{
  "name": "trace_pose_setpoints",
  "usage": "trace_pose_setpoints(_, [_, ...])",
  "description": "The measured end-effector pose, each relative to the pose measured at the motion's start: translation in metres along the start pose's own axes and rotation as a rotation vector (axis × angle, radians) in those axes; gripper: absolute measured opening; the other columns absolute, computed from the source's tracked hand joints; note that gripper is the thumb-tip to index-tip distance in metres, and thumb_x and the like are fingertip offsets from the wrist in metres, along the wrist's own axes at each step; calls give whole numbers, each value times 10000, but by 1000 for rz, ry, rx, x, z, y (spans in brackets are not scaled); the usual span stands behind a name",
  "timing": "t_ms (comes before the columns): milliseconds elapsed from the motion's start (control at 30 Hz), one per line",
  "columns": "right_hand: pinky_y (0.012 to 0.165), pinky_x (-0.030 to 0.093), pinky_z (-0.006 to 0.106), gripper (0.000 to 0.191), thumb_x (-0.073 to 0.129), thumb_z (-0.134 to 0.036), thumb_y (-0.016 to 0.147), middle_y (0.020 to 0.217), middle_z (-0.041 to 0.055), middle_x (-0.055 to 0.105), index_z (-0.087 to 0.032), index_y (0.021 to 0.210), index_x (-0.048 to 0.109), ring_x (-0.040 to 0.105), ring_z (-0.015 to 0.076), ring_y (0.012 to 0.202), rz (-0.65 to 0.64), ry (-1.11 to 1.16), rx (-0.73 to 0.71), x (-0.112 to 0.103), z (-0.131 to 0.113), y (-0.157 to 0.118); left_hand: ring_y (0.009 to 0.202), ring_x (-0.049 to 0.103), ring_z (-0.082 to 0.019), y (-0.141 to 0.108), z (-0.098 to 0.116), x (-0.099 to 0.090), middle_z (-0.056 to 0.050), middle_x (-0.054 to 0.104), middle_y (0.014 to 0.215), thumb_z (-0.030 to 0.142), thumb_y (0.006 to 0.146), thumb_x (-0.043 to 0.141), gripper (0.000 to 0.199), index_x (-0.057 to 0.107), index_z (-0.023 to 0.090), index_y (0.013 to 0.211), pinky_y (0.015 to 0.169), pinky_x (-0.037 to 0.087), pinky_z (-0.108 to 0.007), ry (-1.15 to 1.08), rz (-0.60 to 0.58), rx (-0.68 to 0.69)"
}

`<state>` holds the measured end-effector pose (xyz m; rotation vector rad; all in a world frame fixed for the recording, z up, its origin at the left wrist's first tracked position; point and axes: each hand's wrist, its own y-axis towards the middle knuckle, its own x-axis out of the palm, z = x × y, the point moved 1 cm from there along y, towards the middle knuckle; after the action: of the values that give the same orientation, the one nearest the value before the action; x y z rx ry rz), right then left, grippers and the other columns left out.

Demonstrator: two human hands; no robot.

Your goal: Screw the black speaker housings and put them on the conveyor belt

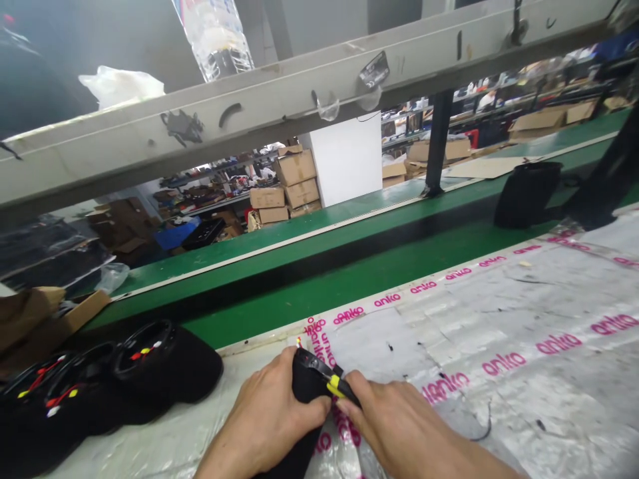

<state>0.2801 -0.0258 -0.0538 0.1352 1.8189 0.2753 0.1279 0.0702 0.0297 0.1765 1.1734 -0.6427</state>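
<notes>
A black padded piece [305,389] sits upright at the near edge of the bench [499,319], with short wires — one yellow-tipped — poking from its top. The left hand [272,416] wraps it from the left, its grip closed around the black body. The right hand [399,422] comes in from the right, fingertips pinched on the yellow-tipped wire [335,386] at the piece's upper right, so the piece lies between the two hands. To the left, well apart, a heap of similar black pieces [124,379] with red and yellow wires rests on the bench. Beyond runs a green conveyor belt [349,266] carrying a black bag [526,193]
</notes>
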Motion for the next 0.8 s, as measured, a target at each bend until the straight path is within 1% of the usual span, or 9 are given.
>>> trace_pose_setpoints(133, [469,151,339,36,521,-233,968,655,8,671,-214,946,499,664,287,510,-27,-4,6,0,0,0,842,640,-243,0,1,1,-27,701,927,367,746,627,248,556,246,951,708,422,-295,4,11,-5])
trace_pose_setpoints(267, [458,160,338,44,512,-240,971,639,10,672,-212,941,498,666,292,505,-34,12,27,1,-1,0,824,640,-242,0,1,2,-30,702,924,372,740,630,268,556,245,964,693,424,-294,11,8,-21])
trace_pose_setpoints(533, [442,212,338,47,498,-252,975,630,-2,661,-221,945,480,653,282,481,8,-26,1,8,1,-3,866,666,-249,-3,5,0,-51,714,954,386,754,605,286,593,233,995,738,449,-298,46,17,-29])
trace_pose_setpoints(633, [425,173,341,58,500,-247,966,606,-6,645,-223,926,466,634,272,439,36,-63,-21,8,0,-2,877,669,-253,-3,6,1,-55,716,957,389,757,606,289,599,234,1000,747,453,-301,44,17,-27])
trace_pose_setpoints(733, [413,118,343,76,524,-231,939,543,-14,621,-219,904,458,616,265,393,58,-96,-26,8,-1,-2,892,670,-255,-4,5,3,-61,716,971,395,763,601,310,595,228,1024,750,450,-300,52,32,-30])
trace_pose_setpoints(800, [406,106,333,89,524,-242,933,507,-25,603,-218,891,450,602,249,369,82,-105,-32,7,-1,-2,895,673,-258,-4,6,5,-69,714,966,396,761,603,327,590,220,1036,749,449,-299,63,36,-47])
